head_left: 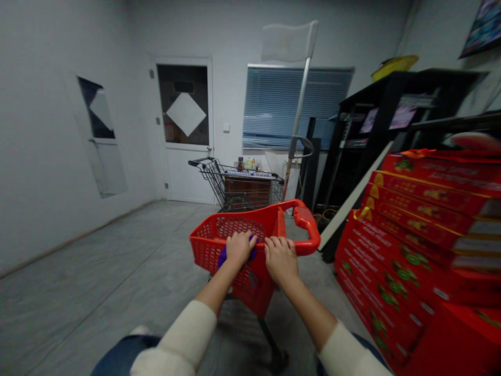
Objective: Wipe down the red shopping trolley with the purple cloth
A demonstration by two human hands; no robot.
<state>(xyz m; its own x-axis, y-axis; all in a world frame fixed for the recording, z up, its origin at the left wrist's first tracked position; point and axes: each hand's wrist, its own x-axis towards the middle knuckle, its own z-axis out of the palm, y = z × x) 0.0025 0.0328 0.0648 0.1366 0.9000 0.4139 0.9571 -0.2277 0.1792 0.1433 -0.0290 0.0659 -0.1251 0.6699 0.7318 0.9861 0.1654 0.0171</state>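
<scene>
Cream sleeves point(176, 334) are being extended forward; a red plastic shopping cart point(205, 245) is being gripped closed by left hand point(239, 248) and right hand point(280, 259), a purple item point(222, 258) being pressed just beneath the left grip.

left hand point(239, 248): 1 | right hand point(280, 259): 1 | red plastic shopping cart point(207, 245): 1 | wire shopping cart point(219, 183): 1 | door point(188, 177): 1 | window blind point(297, 104): 1 | white flag point(288, 42): 1

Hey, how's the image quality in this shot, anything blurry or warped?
In the head view, the black shelf and red boxes at right smear with blur; the wide lens bends the walls and door; light is dim and grey, while the left hand and right hand on the red cart stay fairly sharp.
</scene>
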